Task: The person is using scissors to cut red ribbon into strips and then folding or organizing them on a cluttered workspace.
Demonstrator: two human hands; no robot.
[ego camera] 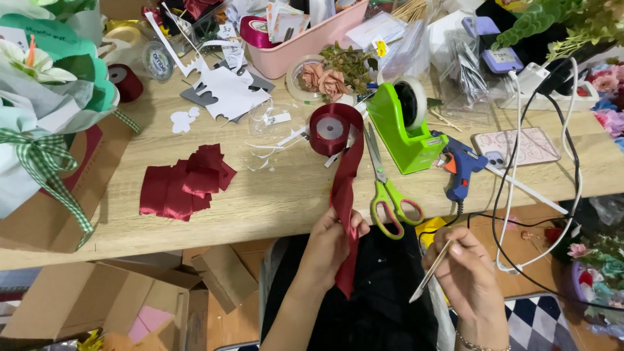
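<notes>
Both hands work low over the dark lap: the left hand (331, 242) is closed around a strip of dark red satin ribbon (344, 188), and the right hand (467, 273) pinches a thin wooden stick (431, 272). At 12 o'clock from the left hand the glossy ribbon runs up, uncut, to its spool (330, 129) on the wooden table (279, 195). At 10 o'clock, a pile of cut red pieces (185, 183) suggests that some work is done, while the green scissors (389, 195) lie unused.
</notes>
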